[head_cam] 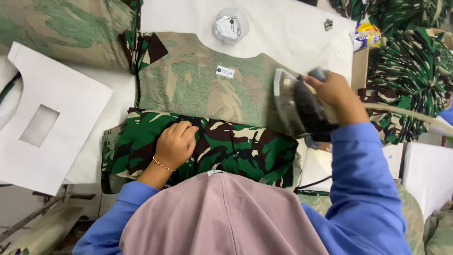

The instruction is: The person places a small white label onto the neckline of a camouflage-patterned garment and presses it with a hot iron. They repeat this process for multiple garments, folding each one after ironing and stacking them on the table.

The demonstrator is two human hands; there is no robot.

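A camouflage garment (198,85) lies inside out on the white padded table (292,33), its faded side up with a small white label. Its lower part (236,151) is folded over, showing bright green, brown and black camouflage. My left hand (175,144) presses flat on that folded part, a thin gold bracelet on the wrist. My right hand (332,92) grips the handle of a steam iron (295,106), which is tipped up at the garment's right edge, its metal soleplate facing left. Both sleeves are blue.
A white cardboard template (52,127) with a rectangular cut-out lies at the left. A clear round container (230,25) stands at the table's far side. Stacks of camouflage pieces (410,71) fill the right, another garment (61,28) the top left. A beige hose (406,113) runs right from the iron.
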